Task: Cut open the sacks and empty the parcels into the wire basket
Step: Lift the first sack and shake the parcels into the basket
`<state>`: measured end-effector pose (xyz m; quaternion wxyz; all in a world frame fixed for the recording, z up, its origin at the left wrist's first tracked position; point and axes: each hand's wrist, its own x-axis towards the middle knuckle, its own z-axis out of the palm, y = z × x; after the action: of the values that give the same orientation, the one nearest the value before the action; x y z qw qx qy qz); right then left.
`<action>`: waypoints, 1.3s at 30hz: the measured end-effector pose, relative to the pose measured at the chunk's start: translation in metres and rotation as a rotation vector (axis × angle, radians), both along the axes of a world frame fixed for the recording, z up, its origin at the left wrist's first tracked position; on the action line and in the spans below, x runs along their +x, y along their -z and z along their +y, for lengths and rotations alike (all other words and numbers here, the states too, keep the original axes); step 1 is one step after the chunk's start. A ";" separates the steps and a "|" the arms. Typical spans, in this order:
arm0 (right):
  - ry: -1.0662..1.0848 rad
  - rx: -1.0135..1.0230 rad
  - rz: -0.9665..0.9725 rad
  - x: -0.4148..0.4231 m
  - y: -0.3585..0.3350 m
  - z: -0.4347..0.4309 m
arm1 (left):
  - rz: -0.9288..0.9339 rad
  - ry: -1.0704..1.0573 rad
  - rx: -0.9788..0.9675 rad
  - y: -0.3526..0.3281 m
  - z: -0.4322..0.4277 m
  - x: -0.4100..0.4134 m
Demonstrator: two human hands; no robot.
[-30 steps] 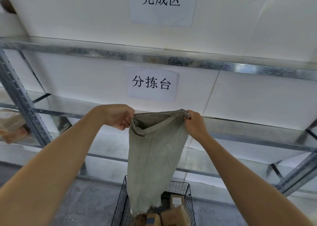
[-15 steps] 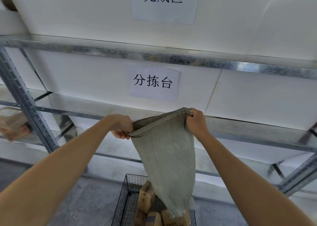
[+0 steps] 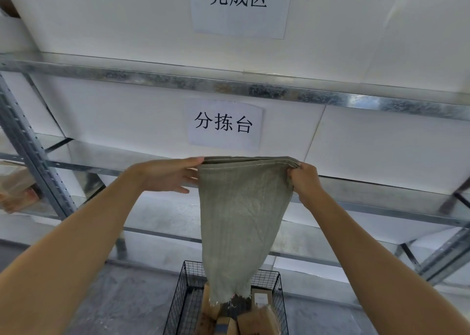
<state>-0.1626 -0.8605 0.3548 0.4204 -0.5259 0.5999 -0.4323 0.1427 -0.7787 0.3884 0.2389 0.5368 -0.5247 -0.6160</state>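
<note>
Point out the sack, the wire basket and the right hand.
sack (image 3: 244, 220), head view, middle of the hanging cloth.
wire basket (image 3: 181, 299), head view, left mesh wall.
right hand (image 3: 304, 179), head view, back of the hand.

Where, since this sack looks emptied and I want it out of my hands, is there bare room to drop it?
Bare: the metal shelf behind and right of the sack, and the grey floor left of the wire basket. Crowded: the basket, holding parcels, and the shelf's far-left end with packages.
</note>
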 end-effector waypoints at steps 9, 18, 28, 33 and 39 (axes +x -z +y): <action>-0.010 0.103 -0.389 -0.010 -0.009 0.002 | 0.016 -0.401 -0.248 0.029 -0.008 -0.023; -0.296 0.279 -0.165 -0.025 0.013 0.015 | 0.157 -0.610 -0.258 0.020 -0.005 -0.024; -0.013 0.108 -0.262 0.002 -0.012 0.010 | 0.122 -0.786 -0.431 -0.006 0.002 -0.029; -0.193 0.124 -0.341 -0.004 -0.026 0.016 | 0.017 -0.868 -0.473 -0.010 0.000 -0.024; -0.467 0.122 0.054 -0.009 -0.033 0.022 | -0.006 -0.537 -0.425 -0.009 0.007 -0.010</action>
<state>-0.1716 -0.8383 0.3879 0.5237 -0.6353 0.4982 -0.2719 0.1331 -0.7712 0.3976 0.4975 0.5959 -0.4819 -0.4064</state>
